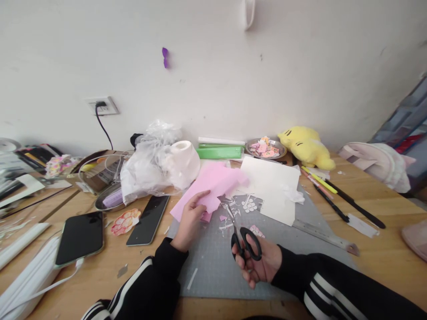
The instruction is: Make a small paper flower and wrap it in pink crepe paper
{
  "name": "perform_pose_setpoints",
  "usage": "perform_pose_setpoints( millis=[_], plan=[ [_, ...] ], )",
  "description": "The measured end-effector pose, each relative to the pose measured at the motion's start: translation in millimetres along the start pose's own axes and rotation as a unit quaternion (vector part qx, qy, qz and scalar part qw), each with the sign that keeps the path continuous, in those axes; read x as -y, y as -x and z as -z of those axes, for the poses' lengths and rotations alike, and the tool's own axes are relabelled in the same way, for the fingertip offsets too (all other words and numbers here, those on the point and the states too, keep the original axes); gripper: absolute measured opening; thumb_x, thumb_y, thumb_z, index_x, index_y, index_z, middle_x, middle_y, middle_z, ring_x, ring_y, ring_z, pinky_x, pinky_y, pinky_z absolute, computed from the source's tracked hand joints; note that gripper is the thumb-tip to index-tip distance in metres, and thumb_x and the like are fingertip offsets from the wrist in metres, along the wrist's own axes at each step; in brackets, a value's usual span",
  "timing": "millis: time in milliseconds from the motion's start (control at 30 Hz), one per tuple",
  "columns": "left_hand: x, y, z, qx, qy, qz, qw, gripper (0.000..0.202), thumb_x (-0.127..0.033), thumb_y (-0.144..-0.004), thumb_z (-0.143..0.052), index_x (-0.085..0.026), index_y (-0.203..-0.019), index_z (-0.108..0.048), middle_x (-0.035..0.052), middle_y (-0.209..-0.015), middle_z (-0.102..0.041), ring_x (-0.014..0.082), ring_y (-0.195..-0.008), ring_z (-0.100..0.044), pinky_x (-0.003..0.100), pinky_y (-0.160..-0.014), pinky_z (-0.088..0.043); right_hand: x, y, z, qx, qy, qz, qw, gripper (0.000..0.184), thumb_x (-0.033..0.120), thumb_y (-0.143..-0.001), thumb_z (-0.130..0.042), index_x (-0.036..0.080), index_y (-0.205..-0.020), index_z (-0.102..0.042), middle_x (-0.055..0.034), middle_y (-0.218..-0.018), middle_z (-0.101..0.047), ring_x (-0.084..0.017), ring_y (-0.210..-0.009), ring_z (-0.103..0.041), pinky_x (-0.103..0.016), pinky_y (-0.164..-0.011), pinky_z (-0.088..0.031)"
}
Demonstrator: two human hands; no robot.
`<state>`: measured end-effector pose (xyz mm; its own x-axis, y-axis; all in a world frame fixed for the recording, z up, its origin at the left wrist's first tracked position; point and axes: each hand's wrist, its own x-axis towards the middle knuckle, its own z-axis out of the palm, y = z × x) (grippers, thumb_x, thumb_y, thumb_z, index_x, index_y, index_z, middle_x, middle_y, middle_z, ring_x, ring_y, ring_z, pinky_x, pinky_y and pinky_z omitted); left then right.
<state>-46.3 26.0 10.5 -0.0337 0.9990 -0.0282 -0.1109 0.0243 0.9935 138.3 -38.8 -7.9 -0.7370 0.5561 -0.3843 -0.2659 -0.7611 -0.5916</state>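
My left hand (191, 218) is closed on the near edge of a sheet of pink paper (203, 178), its index finger stretched across the sheet. My right hand (260, 262) holds black-handled scissors (243, 242), palm turned up, blades pointing away from me. Between the hands and beyond the blade tips, white and pink paper scraps (228, 218) lie on a grey cutting mat (213, 266). A white cut-out of rounded shapes (249, 203) rests beside them. A small pink patterned piece (256, 231) is partly hidden behind the scissors.
White paper (275, 182) and a metal ruler (328, 238) lie right of the scraps. Pens (320, 180), a yellow plush toy (308, 146) and a dish of cut-outs (267, 149) stand farther back. Leftward are a plastic bag (143, 164) and two phones (148, 221) (80, 238).
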Motion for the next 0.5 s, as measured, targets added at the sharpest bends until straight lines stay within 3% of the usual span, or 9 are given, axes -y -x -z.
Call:
perform_pose_setpoints(
  millis=[67,133,233,300,367,433,467,500],
  plan=[
    [-2.3,1.0,-1.2,-0.003,-0.013,0.002,1.000,0.041,-0.015,-0.062,-0.051,-0.014,-0.103,-0.055,-0.0048,-0.053,-0.050,0.0047,-0.040,-0.038,0.016,-0.039,-0.027,5.3,2.1,4.5,0.013,0.017,0.002,1.000,0.051,0.061,-0.066,-0.049,0.013,-0.083,-0.052,0.0007,-0.063,-0.051,-0.010,-0.051,-0.054,-0.021,-0.040,-0.042],
    [-3.5,1.0,-2.0,-0.014,-0.037,-0.013,0.999,0.037,-0.019,-0.064,-0.055,-0.015,-0.100,-0.057,0.0007,-0.074,-0.059,0.0059,-0.050,-0.046,0.017,-0.046,-0.034,9.0,3.6,7.1,0.041,0.026,-0.018,0.999,0.063,0.070,-0.061,-0.044,0.012,-0.085,-0.053,-0.0019,-0.068,-0.052,-0.012,-0.055,-0.055,-0.020,-0.039,-0.041],
    [-3.2,-0.2,-1.9,-0.031,-0.073,-0.031,0.996,0.034,-0.023,-0.063,-0.060,-0.015,-0.096,-0.059,0.0055,-0.103,-0.056,0.0103,-0.070,-0.053,0.020,-0.060,-0.041,11.5,4.2,4.8,0.094,0.027,-0.065,0.993,0.082,0.080,-0.050,-0.036,0.010,-0.091,-0.052,-0.0058,-0.076,-0.052,-0.017,-0.062,-0.057,-0.022,-0.038,-0.041],
    [-1.7,-1.2,-0.8,-0.038,-0.089,-0.031,0.995,0.036,-0.023,-0.062,-0.060,-0.016,-0.097,-0.059,0.0054,-0.105,-0.056,0.0121,-0.074,-0.054,0.021,-0.062,-0.041,15.2,3.9,1.2,0.079,0.031,-0.050,0.995,0.084,0.081,-0.045,-0.039,0.011,-0.091,-0.052,-0.0047,-0.075,-0.052,-0.016,-0.060,-0.056,-0.024,-0.040,-0.042],
    [0.2,-2.2,0.7,-0.046,-0.108,-0.042,0.992,0.037,-0.021,-0.061,-0.061,-0.018,-0.099,-0.059,0.0047,-0.104,-0.057,0.0135,-0.076,-0.055,0.022,-0.063,-0.041,24.9,4.3,0.6,0.009,0.053,-0.009,0.999,0.080,0.078,-0.041,-0.045,0.013,-0.087,-0.052,-0.0023,-0.071,-0.052,-0.013,-0.054,-0.054,-0.023,-0.041,-0.040],
    [2.1,-2.9,2.0,-0.052,-0.125,-0.062,0.989,0.038,-0.018,-0.061,-0.061,-0.019,-0.098,-0.059,0.0047,-0.105,-0.057,0.0152,-0.082,-0.054,0.023,-0.067,-0.041,41.4,6.7,6.8,-0.108,0.136,0.032,0.984,0.066,0.065,-0.044,-0.058,0.015,-0.085,-0.051,-0.0006,-0.070,-0.052,-0.009,-0.051,-0.050,-0.020,-0.041,-0.036],
    [2.9,-3.2,2.3,-0.052,-0.130,-0.070,0.988,0.037,-0.017,-0.060,-0.061,-0.019,-0.097,-0.060,0.0048,-0.106,-0.057,0.0160,-0.084,-0.054,0.023,-0.068,-0.041,51.2,9.0,12.9,-0.176,0.205,0.053,0.961,0.059,0.061,-0.047,-0.060,0.016,-0.083,-0.051,-0.0008,-0.070,-0.052,-0.009,-0.050,-0.048,-0.020,-0.041,-0.035],
    [3.5,-3.3,2.4,-0.051,-0.132,-0.073,0.987,0.037,-0.017,-0.060,-0.061,-0.019,-0.097,-0.060,0.0050,-0.106,-0.057,0.0165,-0.085,-0.054,0.023,-0.068,-0.041,61.3,11.9,20.5,-0.246,0.295,0.081,0.920,0.052,0.057,-0.052,-0.059,0.016,-0.082,-0.052,-0.0014,-0.069,-0.053,-0.009,-0.050,-0.048,-0.021,-0.042,-0.035]
  ],
)
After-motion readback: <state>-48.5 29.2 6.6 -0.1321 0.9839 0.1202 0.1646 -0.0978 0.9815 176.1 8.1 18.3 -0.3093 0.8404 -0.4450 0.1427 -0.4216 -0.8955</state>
